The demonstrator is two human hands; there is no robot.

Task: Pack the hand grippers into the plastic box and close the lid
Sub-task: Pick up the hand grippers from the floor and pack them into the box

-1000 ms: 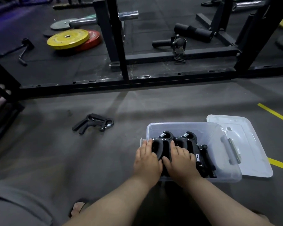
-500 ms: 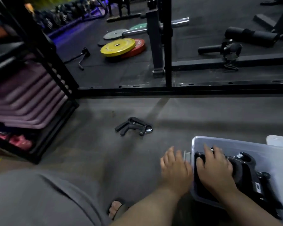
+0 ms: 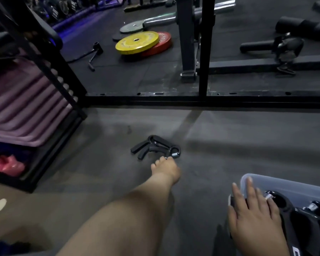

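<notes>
My left hand (image 3: 167, 168) touches the loose hand gripper (image 3: 154, 148) on the floor (image 3: 229, 145) at its 11 o'clock, grip unclear; my right hand (image 3: 255, 218) rests flat on the plastic box (image 3: 288, 183) at 4 o'clock

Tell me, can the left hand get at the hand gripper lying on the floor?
Probably yes: the left hand is stretched out right up to the spring end of the hand gripper, and nothing stands between them.
</notes>
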